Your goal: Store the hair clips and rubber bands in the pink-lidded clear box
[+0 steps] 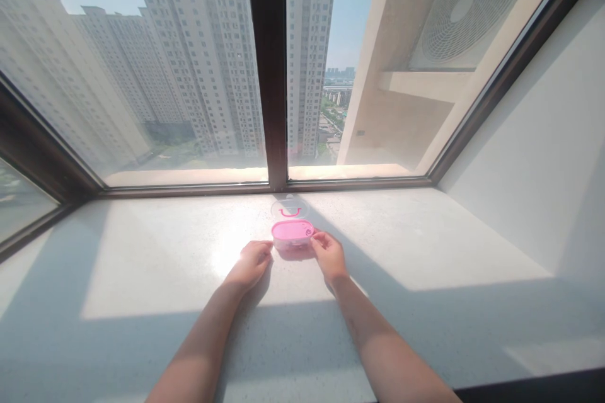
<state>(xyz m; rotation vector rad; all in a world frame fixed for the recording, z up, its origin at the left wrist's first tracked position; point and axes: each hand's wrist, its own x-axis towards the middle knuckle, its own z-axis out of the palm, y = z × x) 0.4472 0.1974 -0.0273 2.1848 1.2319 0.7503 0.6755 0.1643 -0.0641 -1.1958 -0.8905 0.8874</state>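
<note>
A small oval plastic container [293, 244] with see-through sides and a pink lid [289, 229] sits on the white windowsill [165, 252]. At its left end, my left hand [256, 256] rests with curled fingers, the fingertips against the side. My right hand [331, 253] pinches the right end at the lid's rim with thumb and fingers. Just behind the container lies a clear oval plastic piece [278, 204] with a pink curved handle [290, 212] on it. Whatever is inside the container cannot be made out.
Dark window frames [278, 75] border the back and left of the sill. A white wall [534, 157] rises on the right. Outside the glass are tall buildings [203, 44] and an air-conditioner unit [466, 9]. Bright sunlight and shadow bands cross the sill.
</note>
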